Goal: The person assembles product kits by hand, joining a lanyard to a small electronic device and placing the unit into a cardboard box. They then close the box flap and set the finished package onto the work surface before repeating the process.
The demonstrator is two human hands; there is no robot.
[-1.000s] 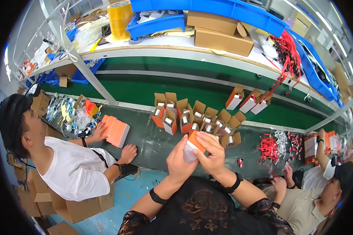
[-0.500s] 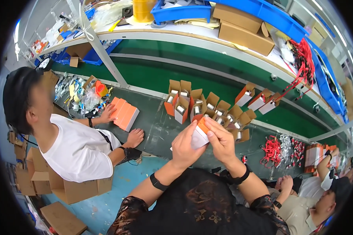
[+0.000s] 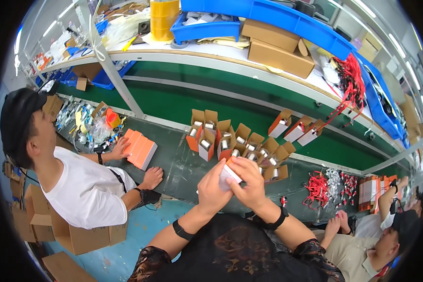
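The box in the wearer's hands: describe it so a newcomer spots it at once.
Start at the long dark workbench crossing the middle of the view. At its near side, the wearer's left hand and right hand hold a small white-and-orange box. Unlike the open boxes standing just beyond with raised brown flaps, this one is clasped, with no raised flap showing.

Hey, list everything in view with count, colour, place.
Bench: one, dark green, centre
Shelf: one, white, above bench
Held box: one, orange and white, centre
Open cartons: about twelve, orange, white and brown, ahead
Cylindrical items: several, silvery, inside open cartons
Closed boxes: several, orange and white, bench left
Cord piles: several, red, bench right and shelf
Trays: several, blue, shelf
Tape stack: one, yellow, shelf
Cardboard boxes: several, brown, shelf and floor
Coworkers: at least three, white or beige clothed, both sides
Left hand: one, on held box
Right hand: one, on held box
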